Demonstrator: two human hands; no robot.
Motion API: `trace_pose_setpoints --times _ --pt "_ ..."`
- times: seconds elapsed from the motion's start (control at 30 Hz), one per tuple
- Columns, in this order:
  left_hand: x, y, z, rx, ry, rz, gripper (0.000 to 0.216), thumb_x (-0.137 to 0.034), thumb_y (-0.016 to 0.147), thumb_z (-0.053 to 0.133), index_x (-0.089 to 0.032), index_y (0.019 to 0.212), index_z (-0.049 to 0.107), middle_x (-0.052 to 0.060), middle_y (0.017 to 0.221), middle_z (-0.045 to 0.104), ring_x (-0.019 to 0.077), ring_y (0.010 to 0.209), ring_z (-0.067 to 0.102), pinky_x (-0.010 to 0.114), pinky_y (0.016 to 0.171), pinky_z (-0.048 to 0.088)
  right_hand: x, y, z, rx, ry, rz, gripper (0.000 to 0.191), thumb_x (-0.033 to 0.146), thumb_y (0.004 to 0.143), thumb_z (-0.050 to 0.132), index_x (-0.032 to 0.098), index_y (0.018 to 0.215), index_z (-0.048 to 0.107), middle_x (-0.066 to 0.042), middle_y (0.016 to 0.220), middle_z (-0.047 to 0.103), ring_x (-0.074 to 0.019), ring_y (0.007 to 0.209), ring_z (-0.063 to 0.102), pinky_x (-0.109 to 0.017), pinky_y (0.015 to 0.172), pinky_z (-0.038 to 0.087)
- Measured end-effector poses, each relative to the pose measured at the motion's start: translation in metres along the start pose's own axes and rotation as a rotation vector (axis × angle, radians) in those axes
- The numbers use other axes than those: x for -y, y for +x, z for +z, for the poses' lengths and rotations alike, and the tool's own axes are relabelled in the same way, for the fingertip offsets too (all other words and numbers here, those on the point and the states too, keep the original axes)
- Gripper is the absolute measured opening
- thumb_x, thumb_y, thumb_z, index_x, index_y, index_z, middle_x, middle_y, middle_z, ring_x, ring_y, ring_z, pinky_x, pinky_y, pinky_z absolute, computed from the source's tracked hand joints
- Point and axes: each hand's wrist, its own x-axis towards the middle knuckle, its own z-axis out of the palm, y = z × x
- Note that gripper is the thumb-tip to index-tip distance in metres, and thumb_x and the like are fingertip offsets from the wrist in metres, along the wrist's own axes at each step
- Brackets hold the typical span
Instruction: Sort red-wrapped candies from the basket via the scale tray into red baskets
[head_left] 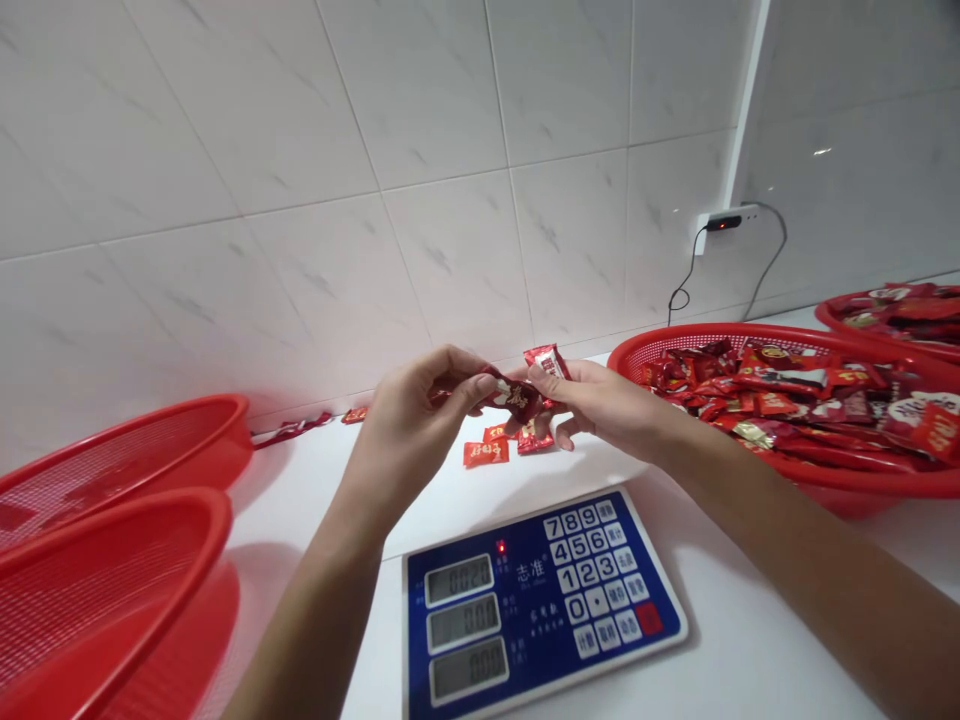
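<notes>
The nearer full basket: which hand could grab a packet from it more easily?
Probably the right hand: it is nearer the basket. The left hand is farther away and would likely reach across the right arm. Both hold packets.

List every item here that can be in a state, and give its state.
Left hand: closed on the dark red packet
Right hand: gripping the red-and-white packet
Dark red packet: held up, off the white surface
Red-and-white packet: held under the right thumb
Scale: on, lower displays at 0.00
Plugged-in adapter: red light lit
Large right basket: heaped with packets
</notes>
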Motion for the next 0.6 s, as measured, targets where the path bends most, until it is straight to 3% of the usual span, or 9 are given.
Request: trace_pose_setpoints --times 0.13,0.23,0.33,0.47,0.6 --pt "-0.004 -0.004 0.007 -0.072 0.015 0.076 0.01 -0.02 0.086 0.065 -0.018 0.076 0.066 0.0 0.076 0.073 0.013 0.075 0.068 0.023 0.069 0.053 0.0 -0.001 0.0 0.062 0.157 0.078 0.027 0.039 0.095 0.055 0.013 0.092 0.063 -0.007 0.076 0.064 -0.0092 0.053 0.053 -0.018 0.039 0.035" --pt "-0.008 -0.006 0.011 -0.093 0.01 0.149 0.01 -0.02 0.086 0.065 -0.019 0.076 0.066 0.0 0.078 0.073 0.0135 0.076 0.069 0.024 0.072 0.054 -0.001 -0.002 0.005 0.029 0.299 -0.004 0.024 0.036 0.087 0.068 0.013 0.082 0.062 -0.001 0.07 0.056 -0.0062 0.051 0.044 -0.017 0.039 0.033" --pt "-0.013 -0.009 0.012 -0.039 0.017 0.17 0.009 -0.027 0.087 0.066 -0.019 0.083 0.067 0.001 0.084 0.072 0.0156 0.084 0.069 0.026 0.076 0.054 0.001 -0.004 0.011 -0.082 0.285 -0.124 0.025 0.031 0.083 0.073 0.014 0.072 0.058 0.003 0.061 0.047 -0.0051 0.049 0.037 -0.017 0.039 0.032" --pt "-0.009 -0.008 0.012 -0.033 -0.011 0.052 0.034 -0.05 0.093 0.053 -0.019 0.095 0.066 0.004 0.093 0.07 0.0158 0.08 0.067 0.028 0.072 0.053 0.003 -0.005 0.016 -0.246 0.068 -0.311 0.016 0.028 0.087 0.066 0.015 0.081 0.06 0.004 0.059 0.048 -0.007 0.048 0.042 -0.02 0.041 0.036" --pt "0.006 0.001 0.009 0.209 -0.093 -0.154 0.05 -0.06 0.09 0.05 -0.014 0.078 0.065 0.005 0.072 0.064 0.0158 0.065 0.061 0.028 0.061 0.05 -0.002 -0.003 0.015 -0.256 -0.107 -0.425 0.01 0.024 0.087 0.064 0.017 0.087 0.057 0.004 0.07 0.056 -0.0074 0.052 0.049 -0.022 0.047 0.044"
